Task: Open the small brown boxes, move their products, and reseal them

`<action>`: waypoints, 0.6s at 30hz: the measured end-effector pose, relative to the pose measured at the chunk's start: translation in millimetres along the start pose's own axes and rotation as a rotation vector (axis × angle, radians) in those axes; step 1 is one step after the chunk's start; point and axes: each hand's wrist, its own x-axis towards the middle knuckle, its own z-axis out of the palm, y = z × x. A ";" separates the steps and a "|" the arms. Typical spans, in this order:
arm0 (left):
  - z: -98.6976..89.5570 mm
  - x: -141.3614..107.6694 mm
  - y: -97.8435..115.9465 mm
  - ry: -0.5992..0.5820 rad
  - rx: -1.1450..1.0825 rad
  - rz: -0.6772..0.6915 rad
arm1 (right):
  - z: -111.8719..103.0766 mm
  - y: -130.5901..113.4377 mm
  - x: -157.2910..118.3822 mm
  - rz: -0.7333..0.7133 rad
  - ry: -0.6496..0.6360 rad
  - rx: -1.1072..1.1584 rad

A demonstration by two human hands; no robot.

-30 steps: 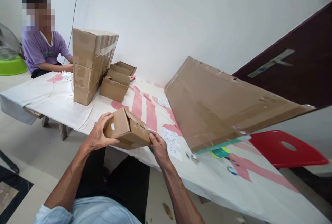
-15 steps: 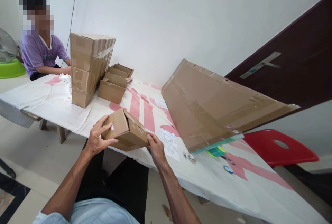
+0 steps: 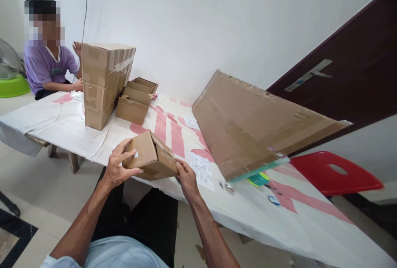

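While the left hand [image 3: 117, 167] grips the labelled side of the small carton [image 3: 145, 156] and the right hand [image 3: 187, 180] pinches its other end, step in hand reads as two-handed handling. Carton's tilted, held at the near edge of the table [image 3: 248, 214], short of the open boxes [image 3: 133, 108]; flap seam gapes slightly. Next move likely calls for both grips shifting together, light pressure; cardboard could buckle.

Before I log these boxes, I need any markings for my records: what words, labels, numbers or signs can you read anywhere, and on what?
None can be read.
White sticker on the box between the left hand and right hand: too small.
Purple shirt: lettering too blurred.
Nearer paper sheet: printed marks too small.
Farther paper sheet: likewise too small.
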 end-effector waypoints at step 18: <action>0.8 26.3 23.3 -0.213 0.085 -0.158 | -7.7 -17.2 4.6 0.006 0.068 -0.058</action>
